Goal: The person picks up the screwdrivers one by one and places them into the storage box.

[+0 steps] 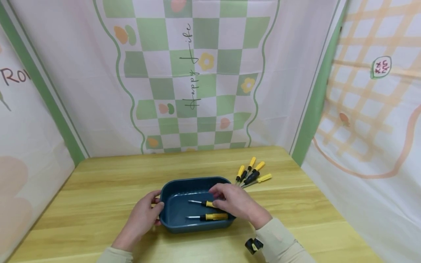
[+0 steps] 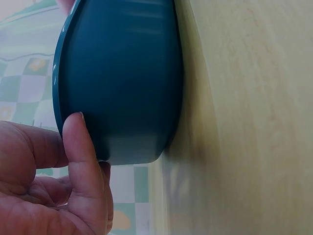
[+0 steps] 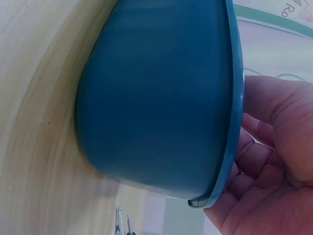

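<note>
A dark blue rectangular basin stands on the wooden table. My left hand grips its left end, the thumb against the outer wall and the fingers partly hidden behind it. Inside lie two screwdrivers with black and yellow handles: a nearer screwdriver and a farther screwdriver, both with shafts pointing left. Over the basin's right side reaches my right hand, a gap showing between thumb and forefinger. Its thumb overlaps the farther screwdriver's handle end. In the right wrist view, the basin wall hides its fingertips.
Several loose screwdrivers with yellow or black handles lie in a fan on the table, behind and right of the basin. A printed cloth hangs at the table's back edge. A small black device sits at the right wrist.
</note>
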A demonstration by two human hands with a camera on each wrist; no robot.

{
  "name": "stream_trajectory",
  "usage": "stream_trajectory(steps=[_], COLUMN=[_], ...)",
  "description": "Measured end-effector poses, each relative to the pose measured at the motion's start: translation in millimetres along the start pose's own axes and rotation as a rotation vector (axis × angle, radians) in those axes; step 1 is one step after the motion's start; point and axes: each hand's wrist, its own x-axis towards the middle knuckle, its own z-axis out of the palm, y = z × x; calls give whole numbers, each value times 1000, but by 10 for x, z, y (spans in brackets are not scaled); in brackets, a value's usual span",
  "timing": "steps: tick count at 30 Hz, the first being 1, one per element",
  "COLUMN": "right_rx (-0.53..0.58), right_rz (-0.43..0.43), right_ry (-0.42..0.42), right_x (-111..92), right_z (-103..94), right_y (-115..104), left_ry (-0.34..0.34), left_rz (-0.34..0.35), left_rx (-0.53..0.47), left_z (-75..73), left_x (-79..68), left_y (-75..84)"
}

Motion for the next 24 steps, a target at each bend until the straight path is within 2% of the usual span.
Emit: stream_trajectory(steps=[11, 15, 24], right_rx=[-7, -7, -31], right_rz=[-14, -11, 7], right_ry=[5, 10, 66], right_x=[-2, -2, -8], right_z=[-35, -55, -132], right_y=[29, 42, 74], left_ry=[-2, -6, -5], left_rz=[-21, -9, 8], left_rx=[-7, -7, -8], left_z=[-3, -11, -16], left_x=[-2, 0, 14], left_y=[9, 10, 18])
